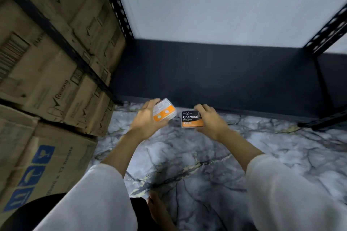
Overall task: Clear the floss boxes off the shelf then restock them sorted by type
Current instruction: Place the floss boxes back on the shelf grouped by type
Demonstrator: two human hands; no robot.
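My left hand (pixel 145 120) grips one floss box (pixel 165 112), my right hand (pixel 210 118) another box (pixel 191 119). Clearing step, apparently; next, set both down.

Marble-look floor (pixel 187 155), grey/white w/ dark veins, some yellowish streaks. Stacked cardboard cartons (pixel 52 84) on left; lowest one w/ blue handling symbols looks to sit on the floor. Black metal shelf frame (pixel 326 114) at right, base rail on floor by the dark skirting; perforated uprights at L and R. White shelf board (pixel 206 5) up top, bare as far as visible. Bare foot (pixel 155 206) on floor at btm center. Can't tell if either floss box touches the floor; edges blurred.
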